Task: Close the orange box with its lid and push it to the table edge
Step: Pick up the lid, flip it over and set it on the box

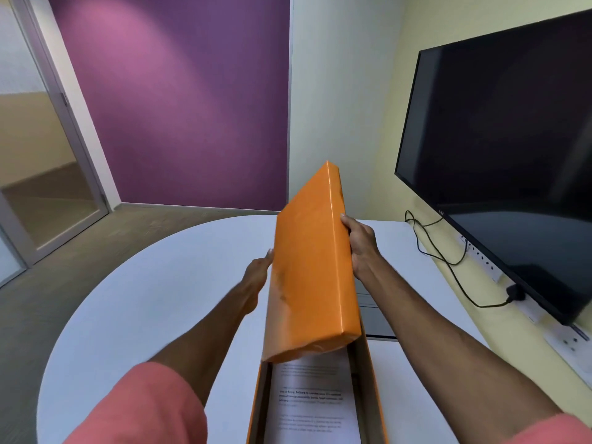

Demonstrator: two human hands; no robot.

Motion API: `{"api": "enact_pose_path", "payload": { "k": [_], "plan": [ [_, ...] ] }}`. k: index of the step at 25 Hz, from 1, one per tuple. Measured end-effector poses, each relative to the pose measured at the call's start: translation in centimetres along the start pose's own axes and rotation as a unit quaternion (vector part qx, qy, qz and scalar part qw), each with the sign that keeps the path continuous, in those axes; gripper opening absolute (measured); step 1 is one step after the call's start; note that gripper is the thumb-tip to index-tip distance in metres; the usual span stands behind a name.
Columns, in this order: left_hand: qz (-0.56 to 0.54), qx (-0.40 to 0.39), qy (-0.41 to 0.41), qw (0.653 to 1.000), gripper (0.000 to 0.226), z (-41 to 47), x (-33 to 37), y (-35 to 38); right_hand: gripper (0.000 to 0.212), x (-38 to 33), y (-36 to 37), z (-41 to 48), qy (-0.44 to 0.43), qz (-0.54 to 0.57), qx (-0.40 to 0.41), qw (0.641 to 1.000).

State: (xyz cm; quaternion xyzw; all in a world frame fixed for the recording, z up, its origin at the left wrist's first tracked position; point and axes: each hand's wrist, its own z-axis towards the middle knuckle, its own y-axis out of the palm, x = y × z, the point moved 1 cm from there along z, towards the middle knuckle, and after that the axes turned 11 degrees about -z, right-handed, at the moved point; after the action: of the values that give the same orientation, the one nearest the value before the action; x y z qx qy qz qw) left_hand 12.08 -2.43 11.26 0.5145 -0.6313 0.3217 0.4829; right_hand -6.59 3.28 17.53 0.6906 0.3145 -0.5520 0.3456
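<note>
Above the open orange box (pixel 373 379) on the white table (pixel 160 299), both hands hold the tilted lid (pixel 312 267): right hand (pixel 360 248) clasping one edge, left hand (pixel 258 272) seemingly flat against the other.

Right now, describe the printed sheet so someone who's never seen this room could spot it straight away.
Start at the rounded white table beside the wall-mounted TV. On its near side lies the open orange box, with the orange lid held tilted above it by both hands. The printed sheet lies flat inside that box: the only white paper with lines of black text.
</note>
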Motion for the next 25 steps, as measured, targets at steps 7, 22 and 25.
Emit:
{"api": "enact_pose_path", "payload": {
  "k": [7, 22, 25],
  "plan": [
    [-0.021, 0.039, -0.052, 0.998, 0.066, 1.4, -1.1, -2.9, 0.037, 0.4, -2.1, 1.3, 0.049, 0.054, -0.019, 0.997],
    [-0.029, 0.07, 0.02, 0.997, 0.037, 0.7, -4.4, -3.9, 0.031, 7.7, -6.2, -0.4, 0.081, -0.187, 0.014, 0.979],
    [0.023, 0.092, 0.02, 0.995, 0.053, 0.7, -6.6, -4.0, 0.041, 10.6, -6.7, -1.0, 0.084, -0.237, 0.005, 0.968]
  ]
}}
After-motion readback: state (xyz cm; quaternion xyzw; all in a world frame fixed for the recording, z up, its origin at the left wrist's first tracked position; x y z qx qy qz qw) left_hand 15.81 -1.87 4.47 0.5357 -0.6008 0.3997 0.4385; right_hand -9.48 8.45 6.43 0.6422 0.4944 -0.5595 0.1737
